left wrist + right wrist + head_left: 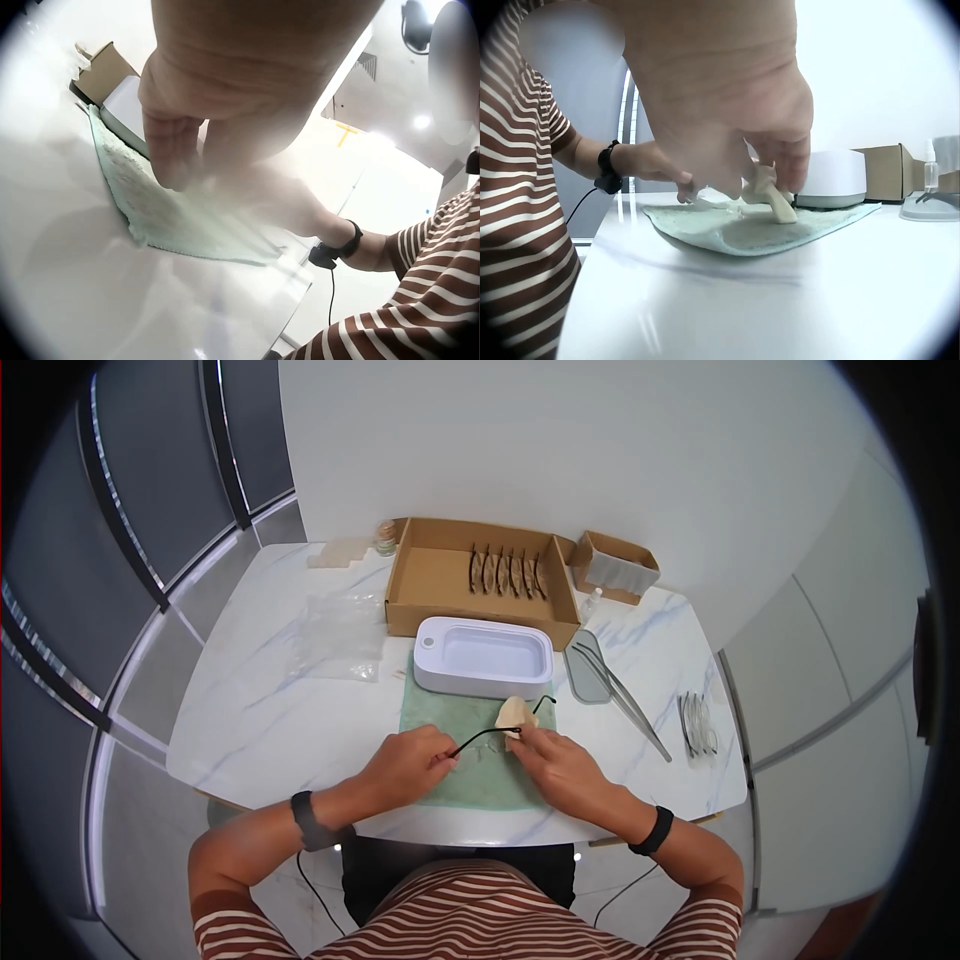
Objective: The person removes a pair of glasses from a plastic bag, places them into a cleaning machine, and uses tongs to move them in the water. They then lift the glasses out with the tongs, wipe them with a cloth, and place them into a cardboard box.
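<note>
A pair of glasses with thin black temples (pixel 484 734) is held low over a green cloth (pixel 450 785). The left hand (pixel 410 763) pinches the end of one temple. The right hand (pixel 562 768) grips a cream cloth (pixel 515 714) against the glasses; the other temple sticks out past it at upper right. In the right wrist view the cream cloth (pixel 781 209) hangs below the right hand's (pixel 731 127) fingers, near the green cloth (pixel 757 236). The left wrist view shows the left hand (pixel 225 97) above the green cloth (pixel 150 206); the lenses are largely hidden.
Behind the hands stands a white ultrasonic cleaner (pixel 432 671). Farther back, a cardboard tray (pixel 430 575) holds several glasses (pixel 514 575). To the right are tweezers (pixel 635 712), a grey-green lid (pixel 590 688) and a stack of clear glasses (pixel 697 725). Plastic bags (pixel 340 640) lie left.
</note>
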{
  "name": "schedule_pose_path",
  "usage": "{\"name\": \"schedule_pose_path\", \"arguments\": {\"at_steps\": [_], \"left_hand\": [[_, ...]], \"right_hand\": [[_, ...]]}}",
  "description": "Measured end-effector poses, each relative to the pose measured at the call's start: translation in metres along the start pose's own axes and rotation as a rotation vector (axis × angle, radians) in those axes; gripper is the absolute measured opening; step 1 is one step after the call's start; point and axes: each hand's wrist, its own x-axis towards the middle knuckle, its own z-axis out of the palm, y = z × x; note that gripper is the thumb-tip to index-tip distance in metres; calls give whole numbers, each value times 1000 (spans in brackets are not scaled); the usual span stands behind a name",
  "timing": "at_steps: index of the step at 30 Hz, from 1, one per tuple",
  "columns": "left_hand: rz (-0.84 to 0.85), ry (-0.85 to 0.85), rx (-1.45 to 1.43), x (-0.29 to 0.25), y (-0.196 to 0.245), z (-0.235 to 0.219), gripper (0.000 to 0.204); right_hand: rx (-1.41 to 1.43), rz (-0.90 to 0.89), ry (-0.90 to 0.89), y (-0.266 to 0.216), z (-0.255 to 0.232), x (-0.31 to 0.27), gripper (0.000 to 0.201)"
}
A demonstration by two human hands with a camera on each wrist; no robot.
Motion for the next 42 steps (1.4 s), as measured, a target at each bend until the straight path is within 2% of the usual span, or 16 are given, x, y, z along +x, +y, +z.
{"name": "schedule_pose_path", "arguments": {"at_steps": [1, 7, 16, 20, 23, 26, 30, 33, 35, 36, 37, 38, 39, 41, 42], "left_hand": [[6, -2, 18, 0, 1, 0, 9], [25, -3, 63, 2, 0, 2, 10], [22, -26, 105, 5, 0, 7, 13], [-8, 4, 114, 6, 10, 8, 15], [-48, 19, -6, 6, 16, 8, 13], [-18, 28, -46, 5, 10, 10, 14], [2, 35, 40, 6, 7, 11, 12], [0, 40, 84, 6, 10, 9, 12], [12, 43, 99, 8, 8, 8, 12], [67, 65, 141, 8, 6, 8, 12], [122, 86, 185, 9, 4, 8, 11], [120, 89, 183, 10, 4, 7, 11], [125, 71, 234, 11, 4, 7, 11], [136, 49, 284, 13, 1, 9, 10], [141, 25, 323, 14, -3, 13, 10]], "right_hand": [[-68, -31, -76, 4, 5, -1, 41], [7, -4, -125, 5, 7, 5, 40], [109, -104, 20, 8, 20, 9, 41], [186, -166, -11, -18, 14, 17, 38], [157, -292, -16, -22, 22, 19, 39], [171, -301, -14, -25, 21, 19, 39], [170, -314, -30, -22, 14, 21, 37], [248, -316, 37, -20, -2, 16, 34], [314, -198, 102, -15, -8, 1, 27], [314, -204, 97, -11, -13, -7, 27], [303, -122, 100, -8, -18, -17, 23], [292, -38, 103, -4, -23, -24, 20], [291, -38, 102, -1, -28, -30, 20], [240, 127, 63, 3, -36, -40, 13], [238, 134, 66, 6, -36, -45, 13]]}}
